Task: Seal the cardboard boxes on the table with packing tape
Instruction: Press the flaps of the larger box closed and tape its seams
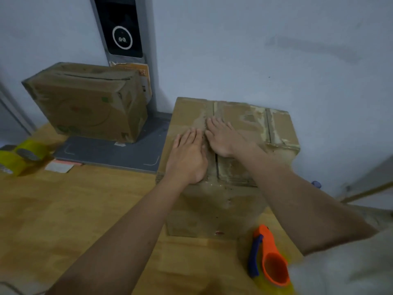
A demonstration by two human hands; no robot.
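Cardboard box (231, 133) near the right edge of the wooden tabletop (74, 209), flaps closed. Left hand (188, 156) and right hand (223, 138) flat on the centre seam, fingers straight and released, probably smoothing tape. Tape dispenser (269, 254) set down just near. Second cardboard box (85, 101) far left, apparently untaped along its top slit. Yellow tape rolls (21, 156) at left edge.

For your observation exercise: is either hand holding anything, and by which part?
Nothing is held. The left hand and right hand lie flat, pressing the top of the near box.
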